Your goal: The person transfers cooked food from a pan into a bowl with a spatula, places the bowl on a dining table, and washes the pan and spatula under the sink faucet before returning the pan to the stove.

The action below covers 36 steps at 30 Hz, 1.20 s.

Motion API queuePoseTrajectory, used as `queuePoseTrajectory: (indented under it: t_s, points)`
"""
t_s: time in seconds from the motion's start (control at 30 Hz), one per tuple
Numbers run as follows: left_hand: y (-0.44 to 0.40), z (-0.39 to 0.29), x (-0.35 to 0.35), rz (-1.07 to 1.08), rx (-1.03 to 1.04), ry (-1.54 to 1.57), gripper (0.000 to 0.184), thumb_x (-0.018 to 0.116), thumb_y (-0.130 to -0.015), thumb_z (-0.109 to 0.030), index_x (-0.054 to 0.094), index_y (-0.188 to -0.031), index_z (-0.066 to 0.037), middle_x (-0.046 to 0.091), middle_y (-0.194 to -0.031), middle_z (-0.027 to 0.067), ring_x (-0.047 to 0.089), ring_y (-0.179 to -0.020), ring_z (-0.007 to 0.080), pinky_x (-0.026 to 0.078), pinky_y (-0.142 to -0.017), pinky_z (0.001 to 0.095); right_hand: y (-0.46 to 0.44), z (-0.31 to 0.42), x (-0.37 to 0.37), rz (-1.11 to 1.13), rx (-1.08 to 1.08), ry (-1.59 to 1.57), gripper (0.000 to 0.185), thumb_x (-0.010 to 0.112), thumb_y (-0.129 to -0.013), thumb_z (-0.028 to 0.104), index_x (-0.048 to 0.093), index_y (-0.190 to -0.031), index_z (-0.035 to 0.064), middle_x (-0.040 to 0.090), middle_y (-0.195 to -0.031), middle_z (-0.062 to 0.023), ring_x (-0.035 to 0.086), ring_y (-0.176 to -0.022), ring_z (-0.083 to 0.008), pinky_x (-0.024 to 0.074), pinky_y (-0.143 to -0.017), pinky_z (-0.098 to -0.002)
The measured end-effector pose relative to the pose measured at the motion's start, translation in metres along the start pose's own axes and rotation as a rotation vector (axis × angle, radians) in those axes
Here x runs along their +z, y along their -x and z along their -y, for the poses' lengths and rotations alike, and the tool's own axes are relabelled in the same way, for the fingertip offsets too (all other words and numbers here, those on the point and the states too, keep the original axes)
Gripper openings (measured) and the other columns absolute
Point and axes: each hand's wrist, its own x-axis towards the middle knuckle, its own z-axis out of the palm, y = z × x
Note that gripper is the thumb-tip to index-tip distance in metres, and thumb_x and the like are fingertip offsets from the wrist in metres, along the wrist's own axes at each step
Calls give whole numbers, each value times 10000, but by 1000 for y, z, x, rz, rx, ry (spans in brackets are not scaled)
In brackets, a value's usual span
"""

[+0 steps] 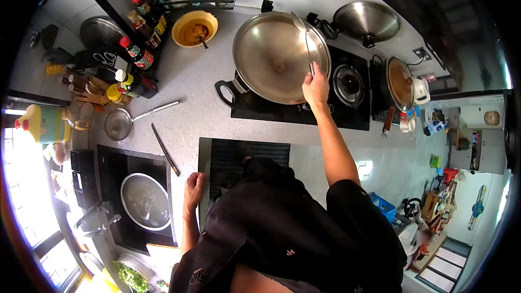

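Observation:
My right hand (pixel 316 86) is closed round the handle of a metal spatula (pixel 307 40), whose head rests against the far right inner side of a large steel wok (pixel 263 59). The wok stands on the black stove and holds no visible food. My left hand (pixel 194 184) hangs by the counter's front edge, near the sink, with its fingers curled; nothing shows in it. Close to it on the counter lies a pair of dark chopsticks (pixel 165 149).
A yellow bowl (pixel 190 27) of sauce sits left of the wok, near bottles (pixel 138 54). A strainer (pixel 118 124) lies behind the sink (pixel 108 163), which holds a metal basin (pixel 145 201). Right of the wok are a burner (pixel 349 84), a lid (pixel 366 21) and a covered pot (pixel 400 83).

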Motion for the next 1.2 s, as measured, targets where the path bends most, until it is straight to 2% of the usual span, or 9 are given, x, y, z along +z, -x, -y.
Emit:
queuePoseTrajectory:
  t_s: [0.03, 0.37, 0.67, 0.87, 0.9, 1.03, 1.17, 1.2]
  points:
    - [1, -2, -2, 14, -25, -16, 313, 543, -994, -260, 669, -1009, 27, 687, -902, 95, 624, -882, 161, 487, -806, 307, 1, -2, 1, -1, 0, -9, 430, 559, -882, 107, 549, -1304, 23, 651, -1128, -236, 637, -1015, -411, 515, -887, -470]
    - [3, 1, 0, 8, -60, 44, 300, 554, -991, -250, 668, -993, 28, 680, -863, 83, 609, -832, 148, 484, -765, 305, 0, -8, -4, -49, -67, 25, 430, 571, -887, 114, 551, -1313, 55, 644, -1109, -223, 640, -987, -407, 523, -852, -478]
    - [-2, 4, 4, 12, -42, 54, 316, 551, -990, -266, 663, -995, 29, 676, -861, 92, 608, -827, 150, 485, -759, 301, 1, -13, -13, -28, -42, 45, 426, 561, -895, 119, 547, -1316, 60, 641, -1147, -221, 635, -1034, -390, 515, -882, -469]
    - [-3, -7, 3, 27, -28, 36, 305, 551, -993, -263, 666, -997, 19, 659, -841, 63, 581, -793, 127, 470, -723, 283, -5, 2, -6, 108, 52, 70, 426, 560, -897, 121, 545, -1319, 64, 637, -1171, -215, 629, -1053, -386, 512, -902, -460]
    - [-2, -8, 2, 29, -28, 31, 304, 552, -992, -262, 667, -997, 19, 655, -836, 58, 574, -785, 122, 467, -716, 280, -4, 2, 0, 35, -25, 49, 422, 564, -893, 121, 552, -1312, 64, 640, -1168, -211, 633, -1045, -384, 516, -898, -458]
    - [1, -19, -1, 44, -97, 31, 302, 557, -990, -265, 671, -998, 15, 639, -815, 41, 548, -756, 106, 455, -692, 270, -3, -8, -2, 14, 2, 30, 417, 570, -888, 115, 562, -1300, 53, 640, -1168, -206, 633, -1043, -386, 516, -895, -456]
    - [0, -4, 3, 6, -49, 65, 313, 567, -985, -280, 671, -996, 14, 631, -799, 38, 539, -750, 101, 453, -687, 269, -3, -17, 2, -2, -31, 28, 434, 574, -884, 113, 556, -1314, 61, 642, -1145, -218, 637, -1027, -391, 516, -885, -464]
    - [1, -4, 4, -1, -25, 50, 315, 570, -983, -283, 671, -995, 15, 629, -795, 37, 539, -750, 103, 454, -687, 270, -4, -4, -3, 57, 30, 39, 432, 574, -884, 117, 556, -1313, 63, 645, -1141, -217, 634, -1030, -394, 514, -889, -464]
